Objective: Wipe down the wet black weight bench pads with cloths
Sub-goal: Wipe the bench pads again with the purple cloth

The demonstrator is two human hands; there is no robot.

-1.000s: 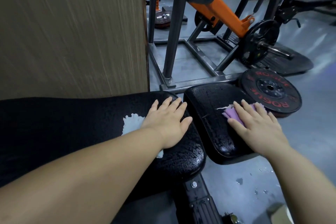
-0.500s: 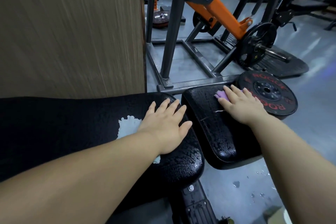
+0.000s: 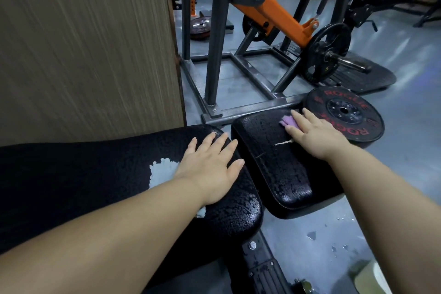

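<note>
The left grip (image 3: 210, 169) lies flat, fingers straight and slightly spread, pressing a white cloth (image 3: 162, 172) onto the right end of the long pad (image 3: 83, 174). The right grip (image 3: 315, 133), fingers straight and close together, presses a purple cloth (image 3: 287, 122) against the far edge of the smaller seat pad (image 3: 274, 162). The 2 pads are beaded with water. 1 red-lettered weight plate (image 3: 343, 112) lies on the floor just beyond the seat pad's far right corner.
</note>
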